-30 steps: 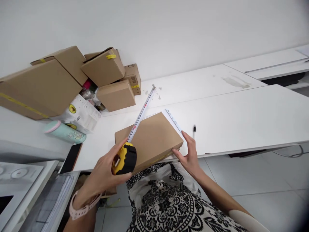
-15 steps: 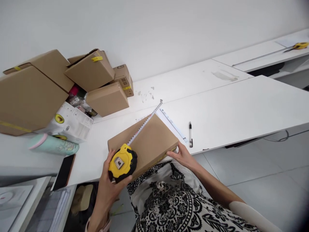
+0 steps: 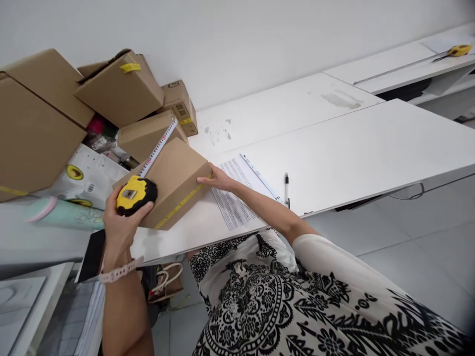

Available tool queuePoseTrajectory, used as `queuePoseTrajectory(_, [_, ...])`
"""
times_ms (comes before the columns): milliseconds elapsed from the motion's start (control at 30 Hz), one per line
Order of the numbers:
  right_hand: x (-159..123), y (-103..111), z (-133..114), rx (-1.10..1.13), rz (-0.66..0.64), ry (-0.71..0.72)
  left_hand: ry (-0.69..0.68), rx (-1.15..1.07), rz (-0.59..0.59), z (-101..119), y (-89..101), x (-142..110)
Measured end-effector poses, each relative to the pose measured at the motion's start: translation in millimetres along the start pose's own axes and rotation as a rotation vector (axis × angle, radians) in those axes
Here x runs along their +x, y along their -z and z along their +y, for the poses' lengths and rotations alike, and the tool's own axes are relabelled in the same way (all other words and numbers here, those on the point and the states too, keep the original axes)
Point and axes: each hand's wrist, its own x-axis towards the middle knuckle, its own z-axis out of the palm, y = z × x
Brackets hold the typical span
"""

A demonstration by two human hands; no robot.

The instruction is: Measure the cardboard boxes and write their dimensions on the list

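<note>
A yellow and black tape measure (image 3: 135,195) is in my left hand (image 3: 120,222), whose fingers wrap round its case. Its white blade (image 3: 159,148) sticks out up and to the right, over a closed brown cardboard box (image 3: 181,173) with yellow tape along its side. My right hand (image 3: 218,179) grips the box's right end, thumb on the near side, other fingers partly hidden behind. The box is tilted at the left of the table, and my left hand is against its left end. A printed sheet (image 3: 233,193) lies right of the box, partly under my right forearm.
Several cardboard boxes (image 3: 120,89) are stacked at the back left, beside a white avocado-print box (image 3: 91,170) and a mint bottle (image 3: 67,213). A ruler (image 3: 260,174) lies along the sheet, a pen (image 3: 287,190) to its right. Another tape measure (image 3: 460,50) rests far right.
Both hands have carried the cardboard box and the tape measure leftward, off the printed sheet, which now shows. The blade has swung left with them. The view has shifted slightly.
</note>
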Motion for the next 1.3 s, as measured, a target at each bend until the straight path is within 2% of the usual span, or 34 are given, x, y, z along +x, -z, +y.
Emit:
queuePoseTrajectory(33, [6.2, 0.6, 5.2, 0.000, -0.024, -0.022, 0.006, 0.067, 0.014, -5.0, -0.6, 7.6])
queuePoseTrajectory(100, [8.2, 5.5, 11.5, -0.058, -0.067, -0.057, 0.003, 0.217, 0.121, -11.5, -2.0, 19.1])
queuePoseTrajectory(200, [-16.9, 28.4, 6.2, -0.287, -0.014, -0.087, 0.004, 0.264, 0.144, -13.1, -2.7, 23.4])
queuePoseTrajectory(300, [-73.1, 71.5, -12.1, -0.638, 0.322, -0.192, -0.099, 0.395, 0.291, -5.7, -16.9, 1.5])
queuePoseTrajectory(367, [-118.9, 102.5, -24.5, -0.922, 0.611, -0.378, -0.250, 0.459, 0.427, 1.6, -46.9, -29.8])
queuePoseTrajectory(400, [-140.6, 115.6, -29.3, -1.047, 0.710, -0.502, -0.320, 0.413, 0.421, 4.7, -68.9, -48.9])
queuePoseTrajectory(433, [-160.0, 126.0, -32.8, -1.154, 0.757, -0.622, -0.366, 0.351, 0.371, 7.1, -94.6, -69.0])
queuePoseTrajectory(467, [-176.2, 133.5, -35.1, -1.232, 0.724, -0.712, -0.401, 0.308, 0.244, 8.4, -122.3, -88.7])
queuePoseTrajectory(567, [-202.6, 140.9, -35.9, -1.333, 0.530, -0.835, -0.571, 0.330, -0.214, 4.7, -200.1, -135.6])
queuePoseTrajectory(633, [-206.2, 141.0, -34.8, -1.321, 0.415, -0.807, -0.627, 0.447, -0.462, -2.6, -233.7, -151.4])
queuePoseTrajectory(700, [-206.3, 142.9, -36.2, -1.239, 0.371, -0.735, -0.630, 0.572, -0.609, -10.4, -249.4, -156.8])
queuePoseTrajectory(733, [-206.9, 144.9, -38.5, -1.148, 0.388, -0.693, -0.623, 0.618, -0.641, -13.6, -252.3, -157.2])
queuePoseTrajectory(867, [-218.0, 148.8, -56.5, -0.462, 0.492, -0.469, -0.605, 0.675, -0.611, -18.9, -254.0, -156.6])
queuePoseTrajectory(967, [-230.4, 134.2, -62.9, -0.115, 0.465, -0.334, -0.573, 0.673, -0.537, -19.5, -259.8, -158.8])
queuePoseTrajectory(1067, [-236.6, 105.3, -50.8, -0.049, 0.458, -0.294, -0.550, 0.657, -0.471, -21.4, -266.8, -160.9])
queuePoseTrajectory(1167, [-232.4, 78.4, -30.5, -0.107, 0.497, -0.347, -0.558, 0.620, -0.429, -22.5, -270.9, -160.4])
queuePoseTrajectory(1300, [-218.5, 65.8, -17.9, -0.217, 0.462, -0.396, -0.568, 0.593, -0.452, -20.1, -274.1, -155.1])
